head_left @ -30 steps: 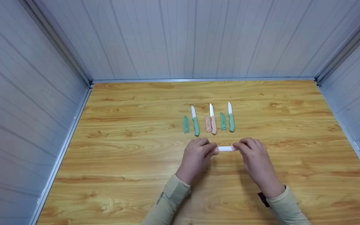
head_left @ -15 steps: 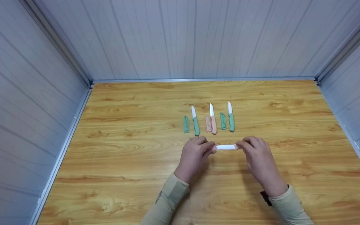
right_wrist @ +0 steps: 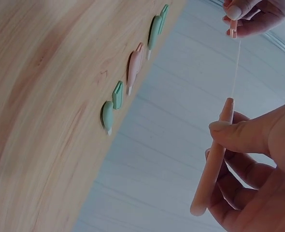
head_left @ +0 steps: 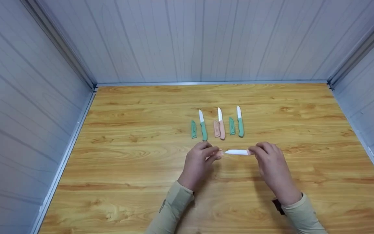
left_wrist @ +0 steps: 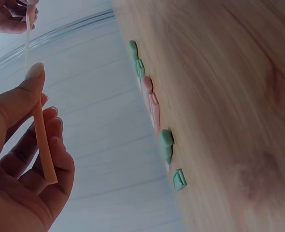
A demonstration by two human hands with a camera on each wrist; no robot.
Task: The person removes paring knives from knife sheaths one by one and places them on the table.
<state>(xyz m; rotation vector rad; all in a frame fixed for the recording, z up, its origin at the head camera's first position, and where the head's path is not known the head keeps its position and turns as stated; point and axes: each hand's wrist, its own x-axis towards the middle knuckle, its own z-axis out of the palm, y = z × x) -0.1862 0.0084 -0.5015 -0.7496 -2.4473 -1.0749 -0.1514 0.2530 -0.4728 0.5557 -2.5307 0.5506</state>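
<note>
In the head view my right hand [head_left: 273,169] grips a paring knife by its pink handle, with the white blade [head_left: 237,152] pointing left. The handle [right_wrist: 212,174] shows between thumb and fingers in the right wrist view. My left hand [head_left: 197,164] pinches a pink blade sheath [left_wrist: 45,145], whose mouth faces the knife tip. Most of the blade lies bare, and its tip is at or just outside the sheath's mouth. Both hands are above the table. From the right wrist view the blade is seen edge-on as a thin line.
Beyond the hands lie two green-handled knives, one left [head_left: 204,131] and one right [head_left: 241,126], and a pink-handled knife [head_left: 221,130] between them. Beside them are a green sheath [head_left: 193,129], a pink sheath [head_left: 216,128] and another green sheath [head_left: 232,125]. Pale panels enclose the wooden table [head_left: 125,169].
The hands have drawn apart: the right hand went right with the knife, the left slightly left with the sheath. More blade shows, and its pointed tip has come into view.
</note>
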